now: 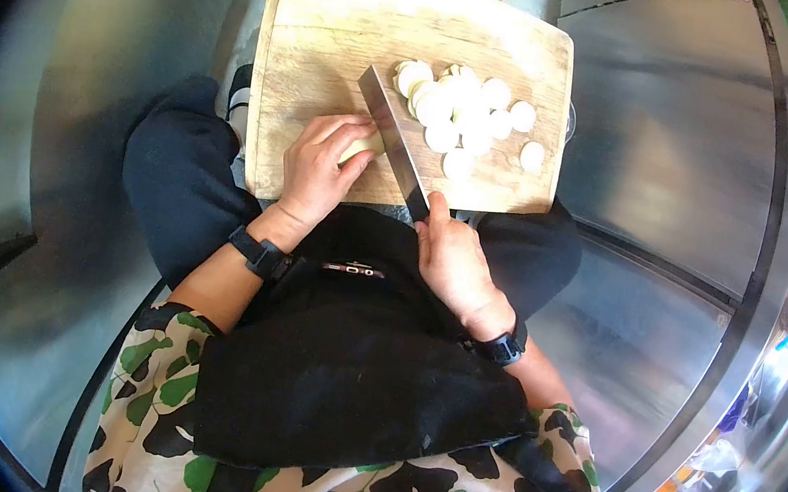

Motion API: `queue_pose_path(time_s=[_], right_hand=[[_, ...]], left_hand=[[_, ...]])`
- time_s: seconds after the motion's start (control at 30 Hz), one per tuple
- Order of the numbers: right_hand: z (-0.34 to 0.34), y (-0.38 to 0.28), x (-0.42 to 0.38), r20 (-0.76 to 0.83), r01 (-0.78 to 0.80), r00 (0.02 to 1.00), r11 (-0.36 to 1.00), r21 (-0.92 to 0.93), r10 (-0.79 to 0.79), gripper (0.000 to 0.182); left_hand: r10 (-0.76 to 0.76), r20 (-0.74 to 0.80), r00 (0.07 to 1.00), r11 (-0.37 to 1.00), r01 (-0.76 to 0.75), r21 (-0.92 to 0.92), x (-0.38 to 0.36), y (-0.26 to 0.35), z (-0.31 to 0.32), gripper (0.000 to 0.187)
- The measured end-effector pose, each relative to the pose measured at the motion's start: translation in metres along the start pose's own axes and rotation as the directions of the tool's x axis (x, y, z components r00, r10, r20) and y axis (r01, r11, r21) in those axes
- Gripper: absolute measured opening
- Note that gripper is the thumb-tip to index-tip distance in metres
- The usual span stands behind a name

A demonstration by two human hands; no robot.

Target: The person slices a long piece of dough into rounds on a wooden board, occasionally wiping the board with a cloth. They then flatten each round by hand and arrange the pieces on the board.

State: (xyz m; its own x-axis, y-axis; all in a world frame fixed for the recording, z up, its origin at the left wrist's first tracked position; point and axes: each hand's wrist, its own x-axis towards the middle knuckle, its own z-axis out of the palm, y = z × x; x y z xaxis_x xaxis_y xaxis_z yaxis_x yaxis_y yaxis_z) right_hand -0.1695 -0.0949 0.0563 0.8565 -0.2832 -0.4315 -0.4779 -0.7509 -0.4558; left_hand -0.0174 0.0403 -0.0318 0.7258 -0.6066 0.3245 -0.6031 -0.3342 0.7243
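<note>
The person sits with a wooden cutting board [341, 40] across the lap, between steel cabinet fronts on either side. The left hand [320, 169] is curled down over a pale chunk of vegetable [363, 148], fingertips tucked and pressing it to the board near its front edge; most of the chunk is hidden under the fingers, so I cannot tell exactly what root or stem it is. The right hand [454, 259] is closed round the handle of a broad kitchen knife [393, 138], forefinger reaching up toward the blade's heel. The blade runs diagonally up the board, its flat just beside the chunk on the right.

On the far side of the blade lies a heap of cut round slices [461, 116], overlapping, with one or two lying a little apart toward the board's right edge.

The chunk looks firm and moist, the sort of thing that would be stiff under the knife yet slick on its cut face, so a grip from above with the fingers bent back from the edge seems the safe hold. The slices look thin and light, likely to stick to the blade or snap if pinched hard. Both wrists carry dark watches, and a black apron covers a leaf-patterned shirt.
</note>
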Motion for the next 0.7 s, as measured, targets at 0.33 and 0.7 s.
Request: queue_pose_path(time_s=[0.33, 0.7], right_hand=[[0.017, 0.009, 0.035, -0.007, 0.057, 0.998, 0.998, -0.013, -0.057, 0.038], [-0.007, 0.033, 0.063, -0.171, 0.101, 0.982, 0.988, 0.12, -0.08, 0.041]], left_hand=[[-0.071, -0.009, 0.997, 0.992, 0.07, -0.103, 0.003, -0.007, 0.004, 0.025], [-0.18, -0.077, 0.981, 0.933, 0.146, -0.329, 0.006, -0.016, 0.011, 0.032]])
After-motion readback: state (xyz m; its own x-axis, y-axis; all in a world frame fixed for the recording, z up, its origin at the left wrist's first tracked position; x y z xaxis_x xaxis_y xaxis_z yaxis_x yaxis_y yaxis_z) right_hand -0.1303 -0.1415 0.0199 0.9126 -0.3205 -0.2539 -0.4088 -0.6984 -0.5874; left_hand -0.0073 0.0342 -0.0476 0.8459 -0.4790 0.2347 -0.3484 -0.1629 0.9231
